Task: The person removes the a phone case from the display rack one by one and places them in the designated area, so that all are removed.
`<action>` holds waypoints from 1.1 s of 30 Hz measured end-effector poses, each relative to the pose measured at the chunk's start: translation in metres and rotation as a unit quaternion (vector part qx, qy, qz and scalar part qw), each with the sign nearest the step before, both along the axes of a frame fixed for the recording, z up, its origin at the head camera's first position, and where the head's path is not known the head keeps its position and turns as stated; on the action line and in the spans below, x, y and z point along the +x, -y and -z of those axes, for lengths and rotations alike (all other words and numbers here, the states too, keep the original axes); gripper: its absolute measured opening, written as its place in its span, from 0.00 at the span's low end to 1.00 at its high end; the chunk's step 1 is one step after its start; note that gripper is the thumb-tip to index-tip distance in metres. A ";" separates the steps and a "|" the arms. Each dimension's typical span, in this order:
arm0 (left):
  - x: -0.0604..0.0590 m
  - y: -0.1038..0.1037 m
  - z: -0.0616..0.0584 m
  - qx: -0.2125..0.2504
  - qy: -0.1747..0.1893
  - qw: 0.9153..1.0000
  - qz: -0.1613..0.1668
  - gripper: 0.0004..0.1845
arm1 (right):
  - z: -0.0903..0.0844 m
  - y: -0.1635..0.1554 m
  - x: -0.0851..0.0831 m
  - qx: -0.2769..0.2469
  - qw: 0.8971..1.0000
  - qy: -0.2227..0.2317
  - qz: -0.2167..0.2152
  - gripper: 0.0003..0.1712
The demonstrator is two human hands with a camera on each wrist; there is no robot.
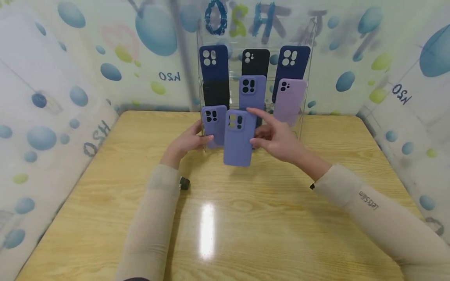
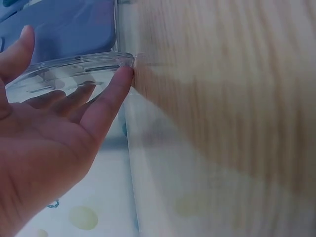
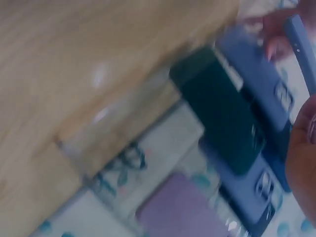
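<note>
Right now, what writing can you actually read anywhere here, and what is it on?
"LetsSlim": printed on the beige right sleeve, near the wrist.
"H2O": painted letters on the bubble-patterned backdrop wall, appearing mirrored; smaller copies at left and right.
The purple silicone phone case and the other cases show no readable text.
Both wrist views: too blurred to read.

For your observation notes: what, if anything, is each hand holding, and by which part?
The right hand holds the periwinkle phone case by its right edge. The left hand touches the clear display rack at its front corner.
</note>
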State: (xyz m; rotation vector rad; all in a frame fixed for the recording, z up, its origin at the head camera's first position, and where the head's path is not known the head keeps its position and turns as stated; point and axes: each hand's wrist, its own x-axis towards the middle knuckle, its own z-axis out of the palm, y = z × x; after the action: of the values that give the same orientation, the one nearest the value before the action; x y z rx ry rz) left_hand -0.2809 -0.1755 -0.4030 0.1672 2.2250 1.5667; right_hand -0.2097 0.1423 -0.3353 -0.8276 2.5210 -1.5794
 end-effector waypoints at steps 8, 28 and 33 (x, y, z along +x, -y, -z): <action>0.001 -0.002 0.003 0.004 -0.003 1.000 -0.007 0.44 | 0.035 0.044 0.010 0.016 0.983 0.175 -0.043 0.49; 0.004 0.000 0.003 -0.006 -0.004 1.000 -0.004 0.47 | 0.078 0.101 0.010 0.011 0.920 0.388 -0.053 0.50; 0.001 0.000 0.003 -0.010 -0.004 1.000 0.000 0.47 | 0.078 0.103 0.006 0.098 0.939 0.321 -0.070 0.49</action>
State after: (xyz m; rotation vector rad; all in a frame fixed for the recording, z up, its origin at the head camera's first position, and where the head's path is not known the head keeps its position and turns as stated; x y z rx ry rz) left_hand -0.2797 -0.1753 -0.4057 0.1682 2.2471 1.5459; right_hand -0.2035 0.0389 -0.4132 -0.3688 2.0454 -1.2559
